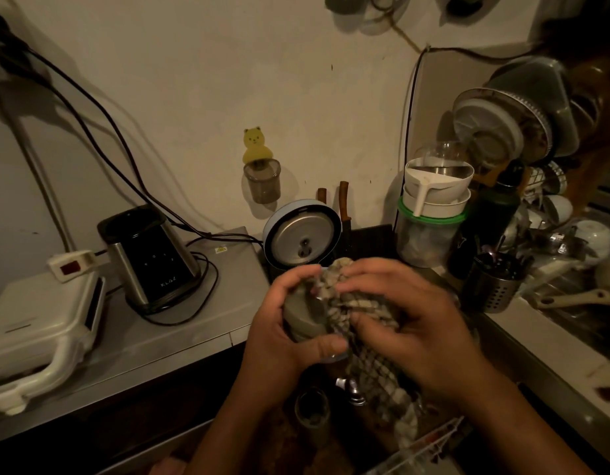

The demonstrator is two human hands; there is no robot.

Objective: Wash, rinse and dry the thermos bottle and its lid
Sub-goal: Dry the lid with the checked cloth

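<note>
Left hand (279,323): curled round a grey-green lid (303,313), fingers over its top edge, thumb across its lower rim; held in the air in front of the person, above the dark gap between the surfaces.

Right hand (409,320): clutches a checked cloth (361,323) and presses it against the lid's right side; the loose end of the cloth hangs down below the hands.

Thermos bottle (495,214): probably the dark green bottle standing upright among the dishes at right, though the light is too dim to be sure.

Tabletop (180,337), left: a black and steel kettle (149,255) with coiled cord; a white sandwich press (39,330) near the left edge.

Back, by the wall: a round cooker (301,236) with its lid raised.

Right: a perforated steel cutlery holder (495,286) and stacked white jugs (437,190).
</note>
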